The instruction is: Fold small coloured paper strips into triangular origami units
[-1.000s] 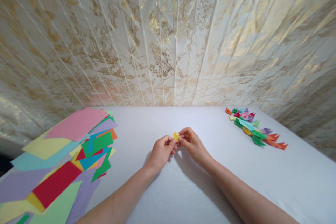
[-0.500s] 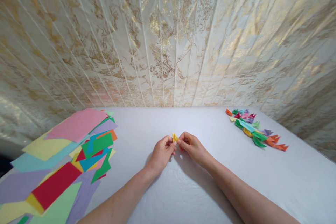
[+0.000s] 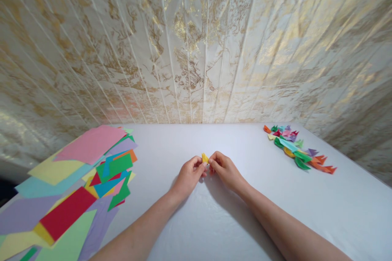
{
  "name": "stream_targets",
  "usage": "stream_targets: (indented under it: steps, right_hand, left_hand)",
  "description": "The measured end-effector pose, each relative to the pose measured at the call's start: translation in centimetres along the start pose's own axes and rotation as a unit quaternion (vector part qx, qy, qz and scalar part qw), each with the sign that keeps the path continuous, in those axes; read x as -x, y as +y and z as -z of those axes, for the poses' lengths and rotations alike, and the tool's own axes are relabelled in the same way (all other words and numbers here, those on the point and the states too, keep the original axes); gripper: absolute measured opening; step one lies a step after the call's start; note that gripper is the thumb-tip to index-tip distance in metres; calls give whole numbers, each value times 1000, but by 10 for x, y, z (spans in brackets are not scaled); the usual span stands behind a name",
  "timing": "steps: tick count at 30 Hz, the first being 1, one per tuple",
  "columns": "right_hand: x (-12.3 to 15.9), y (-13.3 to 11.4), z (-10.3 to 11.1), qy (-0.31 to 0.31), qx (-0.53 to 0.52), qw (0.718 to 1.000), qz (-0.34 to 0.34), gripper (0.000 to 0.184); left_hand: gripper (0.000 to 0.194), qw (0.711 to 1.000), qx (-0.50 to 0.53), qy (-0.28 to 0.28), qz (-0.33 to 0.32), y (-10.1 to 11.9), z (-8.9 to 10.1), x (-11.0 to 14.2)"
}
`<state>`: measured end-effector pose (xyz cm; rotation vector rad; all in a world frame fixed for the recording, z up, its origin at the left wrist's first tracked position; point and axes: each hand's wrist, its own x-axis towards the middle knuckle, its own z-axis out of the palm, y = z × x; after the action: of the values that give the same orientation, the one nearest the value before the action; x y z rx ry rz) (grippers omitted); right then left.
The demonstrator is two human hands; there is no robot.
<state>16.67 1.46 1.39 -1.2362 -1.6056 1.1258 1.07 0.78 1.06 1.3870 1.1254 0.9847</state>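
Note:
A small folded piece of yellow paper (image 3: 205, 158) stands up between my hands, just above the middle of the white table (image 3: 245, 142). My left hand (image 3: 191, 172) pinches its left and lower side between thumb and fingers. From the right, my right hand (image 3: 223, 167) grips its other edge with thumb and forefinger. The fingertips nearly meet and cover the lower part of the paper, so its full shape is hidden.
Loose coloured paper sheets (image 3: 88, 144) overlap along the left side, with smaller cut pieces such as a red rectangle (image 3: 67, 213) and a green one (image 3: 118, 167). Several folded paper figures (image 3: 301, 162) lie in a cluster at the right. A gold-patterned curtain (image 3: 190, 49) hangs behind the table.
Both hands keep hold of the yellow paper and have shifted only slightly. Its tip looks lower and blunter than before. The whole view has moved a little.

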Motion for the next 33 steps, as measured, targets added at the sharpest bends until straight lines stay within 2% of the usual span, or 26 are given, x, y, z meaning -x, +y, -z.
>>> stream_targets:
  steps: [4,10,12,16,19,33]
  right_hand:
    - [3,-4,-2,-8,15,1000,17,20]
    - [7,-10,0,16,85,996,38,6]
    - [8,-10,0,25,87,994,68,5]
    - [8,-8,1,41,100,982,158,15]
    - [7,-6,0,39,107,975,191,16]
    - [7,-6,0,15,119,979,164,13]
  left_hand:
    - [24,1000,-4,1,-31,3,-1,1]
    - [23,1000,5,21,-1,7,-2,3]
    - [24,1000,12,23,1,7,-3,3]
    - [18,999,15,27,-19,4,-5,4]
    - [12,999,20,19,-34,1,-7,4]
    - [21,998,35,34,-31,0,-6,3]
